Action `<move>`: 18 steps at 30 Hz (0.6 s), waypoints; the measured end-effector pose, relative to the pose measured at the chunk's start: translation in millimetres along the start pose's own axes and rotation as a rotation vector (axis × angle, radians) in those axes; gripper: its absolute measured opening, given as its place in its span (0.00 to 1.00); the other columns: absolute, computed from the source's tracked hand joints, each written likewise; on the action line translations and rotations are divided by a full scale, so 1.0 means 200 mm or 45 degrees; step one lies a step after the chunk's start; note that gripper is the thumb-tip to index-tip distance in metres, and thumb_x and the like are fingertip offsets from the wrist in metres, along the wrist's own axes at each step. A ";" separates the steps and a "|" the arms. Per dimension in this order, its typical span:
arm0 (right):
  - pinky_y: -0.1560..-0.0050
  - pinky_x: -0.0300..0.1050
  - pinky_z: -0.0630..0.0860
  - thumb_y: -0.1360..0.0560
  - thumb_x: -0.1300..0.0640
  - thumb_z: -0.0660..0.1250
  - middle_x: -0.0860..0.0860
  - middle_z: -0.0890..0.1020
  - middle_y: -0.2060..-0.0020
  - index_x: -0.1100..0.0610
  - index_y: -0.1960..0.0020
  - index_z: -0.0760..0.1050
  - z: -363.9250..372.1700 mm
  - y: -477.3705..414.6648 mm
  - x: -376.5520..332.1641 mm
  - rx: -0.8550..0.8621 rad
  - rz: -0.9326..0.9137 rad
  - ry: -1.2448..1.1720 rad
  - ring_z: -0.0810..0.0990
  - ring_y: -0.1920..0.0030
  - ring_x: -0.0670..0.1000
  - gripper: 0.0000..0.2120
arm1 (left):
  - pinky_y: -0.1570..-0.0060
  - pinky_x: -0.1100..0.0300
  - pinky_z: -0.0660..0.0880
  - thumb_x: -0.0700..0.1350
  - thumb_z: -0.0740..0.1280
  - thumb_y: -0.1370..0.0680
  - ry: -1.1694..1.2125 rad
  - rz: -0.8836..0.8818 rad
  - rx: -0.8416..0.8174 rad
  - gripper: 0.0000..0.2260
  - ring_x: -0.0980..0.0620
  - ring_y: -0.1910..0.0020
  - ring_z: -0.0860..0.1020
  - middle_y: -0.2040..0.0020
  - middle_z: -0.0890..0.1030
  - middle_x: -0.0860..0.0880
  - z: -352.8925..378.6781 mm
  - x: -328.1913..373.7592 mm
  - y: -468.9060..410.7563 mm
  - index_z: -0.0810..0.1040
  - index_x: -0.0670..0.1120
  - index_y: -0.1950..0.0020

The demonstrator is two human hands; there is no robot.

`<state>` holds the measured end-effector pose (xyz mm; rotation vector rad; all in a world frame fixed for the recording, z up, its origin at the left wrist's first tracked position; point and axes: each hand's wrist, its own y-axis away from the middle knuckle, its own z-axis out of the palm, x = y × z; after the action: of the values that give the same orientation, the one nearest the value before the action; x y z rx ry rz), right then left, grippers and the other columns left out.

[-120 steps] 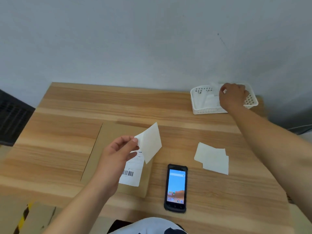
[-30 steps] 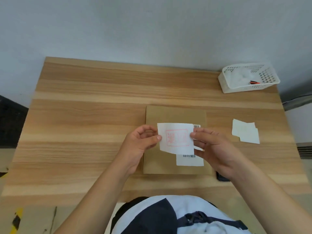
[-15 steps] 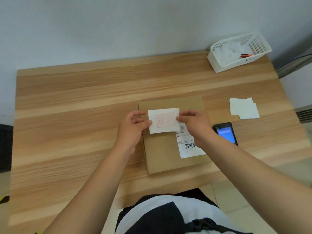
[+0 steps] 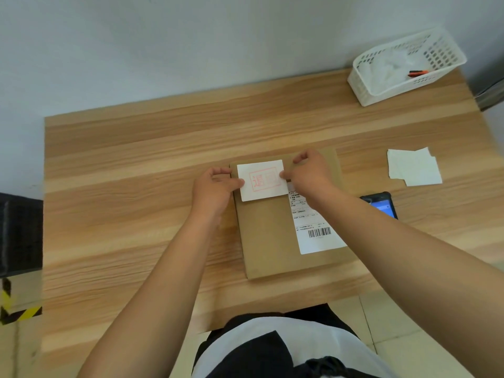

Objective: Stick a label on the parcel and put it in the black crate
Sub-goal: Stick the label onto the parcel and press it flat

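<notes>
A flat brown cardboard parcel [image 4: 268, 241] lies on the wooden table [image 4: 136, 186], with a white barcode shipping label [image 4: 317, 233] stuck on its right side. A white label with a red stamp [image 4: 262, 180] lies over the parcel's far left corner. My left hand [image 4: 215, 190] pinches the label's left edge. My right hand [image 4: 311, 173] pinches its right edge. The black crate [image 4: 20, 233] shows at the left edge of the view, beside the table.
A white plastic basket [image 4: 447, 64] with white sheets and an orange pen stands at the table's far right corner. Loose white paper pieces [image 4: 413, 167] lie to the right of the parcel. A phone [image 4: 381, 204] with a lit screen lies beside my right forearm.
Both hands have brought the red-stamped label down from above the parcel's middle onto its far left corner. The head view has shifted.
</notes>
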<state>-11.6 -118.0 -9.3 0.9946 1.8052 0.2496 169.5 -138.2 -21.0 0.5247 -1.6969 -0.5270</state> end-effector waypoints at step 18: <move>0.46 0.59 0.78 0.30 0.60 0.76 0.50 0.76 0.51 0.54 0.49 0.68 0.04 -0.02 -0.01 0.031 -0.111 0.312 0.80 0.54 0.57 0.18 | 0.63 0.61 0.72 0.38 0.77 0.32 -0.026 -0.001 0.112 0.19 0.48 0.57 0.79 0.54 0.81 0.44 0.03 -0.02 -0.05 0.77 0.51 0.46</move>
<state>-5.9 -124.2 -14.3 0.9310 2.0735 0.3065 165.0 -142.7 -31.7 0.5852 -1.7458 -0.4610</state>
